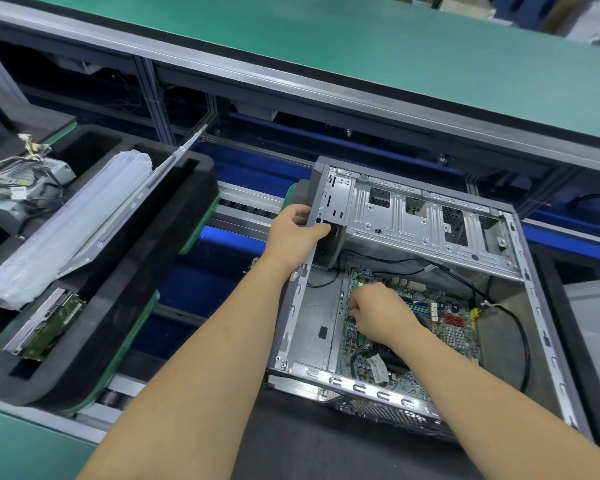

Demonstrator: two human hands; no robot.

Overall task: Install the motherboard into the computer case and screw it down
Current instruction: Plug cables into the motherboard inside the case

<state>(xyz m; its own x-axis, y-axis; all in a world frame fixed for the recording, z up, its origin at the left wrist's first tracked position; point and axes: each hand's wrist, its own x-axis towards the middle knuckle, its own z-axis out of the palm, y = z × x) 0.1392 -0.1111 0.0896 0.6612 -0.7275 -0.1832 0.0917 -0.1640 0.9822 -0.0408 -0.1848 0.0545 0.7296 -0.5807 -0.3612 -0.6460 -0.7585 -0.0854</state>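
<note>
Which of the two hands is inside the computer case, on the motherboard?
The right hand. It reaches down into the computer case, its fingers curled at the motherboard's left edge. The left hand stays outside, gripping the case's upper left frame.

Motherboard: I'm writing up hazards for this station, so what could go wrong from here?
1. The black cable loops beside the motherboard and could get pinched under it.
2. The right hand presses among components and may bend one.
3. The left hand grips the case edge, perhaps sharp.
</note>
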